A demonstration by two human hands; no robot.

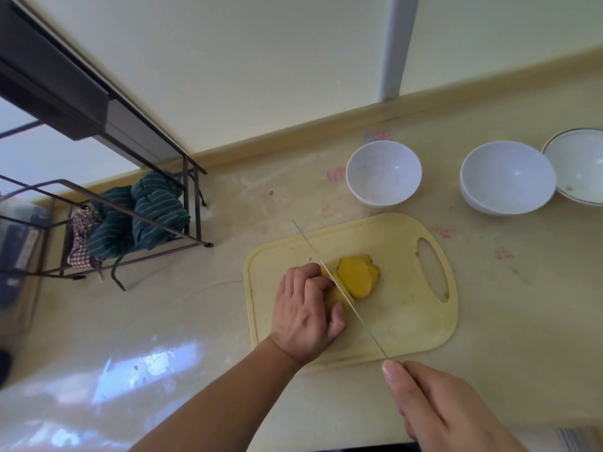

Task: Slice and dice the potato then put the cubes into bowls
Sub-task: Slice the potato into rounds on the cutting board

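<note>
Two hands slice a potato [336,295] on the cutting board [408,324]: left hand [305,316] curled over it, right hand [437,406] gripping the knife [339,288], slices [357,277] fallen beside; dicing comes next.

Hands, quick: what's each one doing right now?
Left hand: fingers curled over the uncut potato on the cutting board, holding it.
Right hand: grips the knife, blade down through the potato beside the slices.
</note>
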